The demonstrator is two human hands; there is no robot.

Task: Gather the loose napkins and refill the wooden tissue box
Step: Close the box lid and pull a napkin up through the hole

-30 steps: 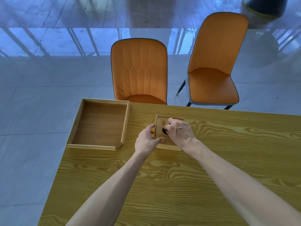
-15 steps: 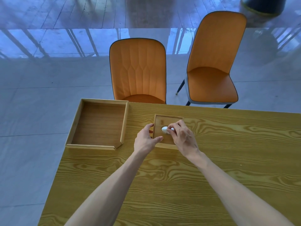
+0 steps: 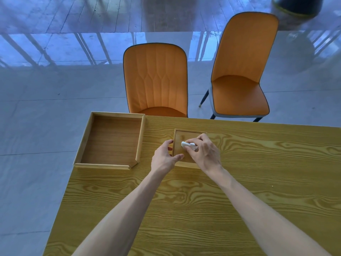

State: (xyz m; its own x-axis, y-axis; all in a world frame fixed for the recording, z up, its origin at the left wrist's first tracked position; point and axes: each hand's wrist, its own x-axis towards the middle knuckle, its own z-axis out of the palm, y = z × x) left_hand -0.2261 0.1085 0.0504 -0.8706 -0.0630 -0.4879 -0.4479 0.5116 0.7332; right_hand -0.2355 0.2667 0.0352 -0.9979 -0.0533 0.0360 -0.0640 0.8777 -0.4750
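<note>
Person, head-camera view: two forearms and two hands visible, nothing above elbow in frame.
Left hand (image 3: 164,158): bare, no glove, no ring, no watch or band at wrist.
Right hand (image 3: 204,154): bare, no glove, no ring seen, wrist unadorned.
Forearms: both uncovered along full visible length; no sleeve, cuff or strap in frame.
Fingers (image 3: 200,138): nails short, no polish discernible.
Markings: no tattoo, bandage or tape visible on either arm.
</note>
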